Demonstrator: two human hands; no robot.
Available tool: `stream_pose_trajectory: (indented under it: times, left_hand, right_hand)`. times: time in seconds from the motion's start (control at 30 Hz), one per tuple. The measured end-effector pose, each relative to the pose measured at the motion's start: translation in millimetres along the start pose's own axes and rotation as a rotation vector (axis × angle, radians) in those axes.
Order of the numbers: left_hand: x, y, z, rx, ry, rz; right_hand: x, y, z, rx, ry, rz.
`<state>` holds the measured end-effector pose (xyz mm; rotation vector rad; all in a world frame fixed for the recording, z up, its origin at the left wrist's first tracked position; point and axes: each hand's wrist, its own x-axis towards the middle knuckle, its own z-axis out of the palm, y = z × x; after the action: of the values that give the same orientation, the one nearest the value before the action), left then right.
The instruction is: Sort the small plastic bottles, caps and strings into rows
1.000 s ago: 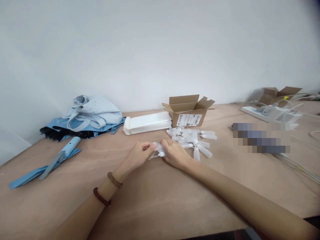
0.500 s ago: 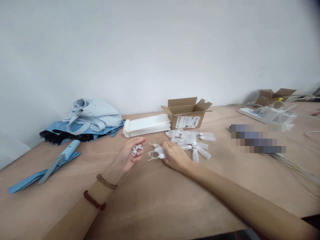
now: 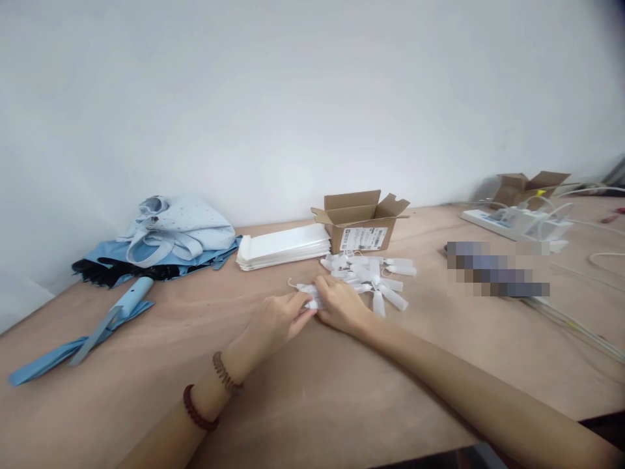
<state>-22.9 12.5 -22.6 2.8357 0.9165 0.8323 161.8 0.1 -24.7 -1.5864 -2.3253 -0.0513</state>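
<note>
Right now the bench (image 3: pixel 312 410) is stretching beneath the left hand (image 3: pixel 277 319) and the right hand (image 3: pixel 342 305). A blue umbrella (image 3: pixel 133 297) is lying well left of the left hand, with a pale bag (image 3: pixel 195 221) slumping on it. Beyond the right hand an open cardboard box (image 3: pixel 360 228) is standing; beyond the left, a stack of white packets (image 3: pixel 286 246). Loose bottles (image 3: pixel 378 304) are lying just beside the right hand, which is gripping a small bunch of bottles (image 3: pixel 316 298); the left is pinching their ends.

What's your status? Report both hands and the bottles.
Right hand closed on small translucent white plastic bottles. Left hand at their nozzle ends, palm hidden. Loose similar bottles close beyond right hand.
</note>
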Motion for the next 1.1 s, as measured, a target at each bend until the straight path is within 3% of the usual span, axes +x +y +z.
stream_pose_trajectory:
  times: [0.17, 0.37, 0.57, 0.77, 0.97, 1.1]
  left_hand:
    - [-1, 2, -9.8, -0.158, -0.02, -0.1]
    - [1, 7, -3.3, -0.365, -0.056, -0.266]
    - [5, 10, 1.2, -0.721, -0.19, -0.554]
    - [8, 14, -3.3, -0.645, -0.096, -0.493]
    - [13, 18, -2.2, -0.748, -0.2, -0.752]
    - [13, 19, -7.3, -0.735, -0.151, -0.687]
  right_hand:
    - [2, 2, -2, -0.024, -0.022, 0.012]
    - [4, -1, -1, -0.025, -0.031, 0.005]
    - [3, 1, -1, -0.052, -0.043, 0.01]
    - [3, 5, 3, -0.027, -0.004, -0.011]
    - [4, 7, 5, -0.012, -0.005, -0.025]
    - [3, 7, 5, -0.02, 0.007, -0.017]
